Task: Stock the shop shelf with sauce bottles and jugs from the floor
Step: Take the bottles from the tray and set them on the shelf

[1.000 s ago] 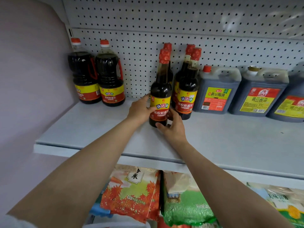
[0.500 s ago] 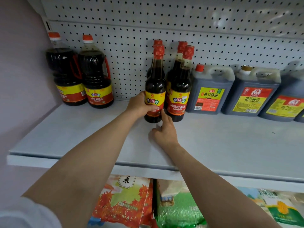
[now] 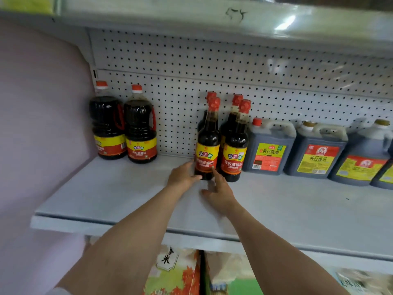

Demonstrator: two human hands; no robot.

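A dark sauce bottle [image 3: 207, 145] with a red cap and a yellow-red label stands on the grey shelf [image 3: 106, 194], in front of another bottle and beside a matching pair [image 3: 234, 154]. My left hand [image 3: 182, 175] holds its base from the left, thumb across the front of the foot. My right hand [image 3: 219, 192] rests on the shelf, with its index finger stretched out and touching the bottle's lower right side. Two big handled sauce bottles [image 3: 140, 133] stand at the back left. Three dark jugs [image 3: 269, 150] line the back right.
A pegboard back panel [image 3: 234, 71] closes the shelf behind, and an upper shelf edge [image 3: 191, 15] hangs overhead. A pink wall [image 3: 32, 124] bounds the left. Bagged rice [image 3: 174, 273] fills the shelf below. Bare shelf lies between the handled bottles and the slim ones.
The bottle has been pushed back level with its neighbour. My left hand has slid down to the base. My right hand has drawn back, only its index finger still touching.
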